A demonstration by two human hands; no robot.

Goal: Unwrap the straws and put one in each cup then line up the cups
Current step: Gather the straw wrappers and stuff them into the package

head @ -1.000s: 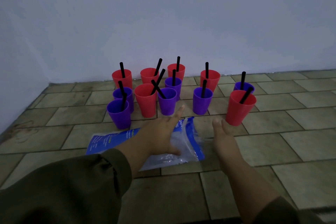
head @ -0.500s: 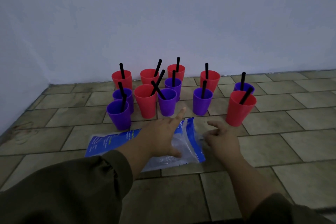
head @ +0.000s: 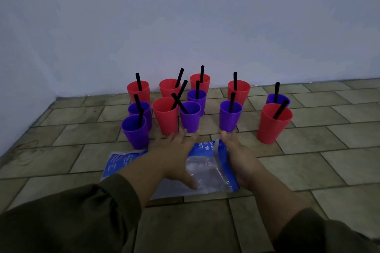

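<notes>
Low at six o'clock of the view, the left hand reaches forward with its fingers straight and spread, grasping nothing; its palm hangs over a blue-and-clear plastic bag that lies flat on the tiled floor. Just beside it at three o'clock, the right hand is likewise released, fingers straight and close together, along the bag's right edge. Whether its thumb sits under the plastic I cannot tell. Olive sleeves cover both forearms.

At twelve o'clock from the left fingertips stand a red cup and a purple cup, close side by side, their black straws crossing above the rims; the fingertips are near the cups' bases, and contact cannot be judged. At twelve o'clock from the right fingertips stands a second purple cup, near but apart.

Further out, at ten o'clock, two more purple cups stand one behind the other. At two o'clock a lone red cup stands well apart, another purple one just behind it. The back row — four red cups and one purple between rows — stands nearest the pale wall. Twelve cups in all, upright, each holding one straw; they stand in a loose cluster, not a line.
</notes>
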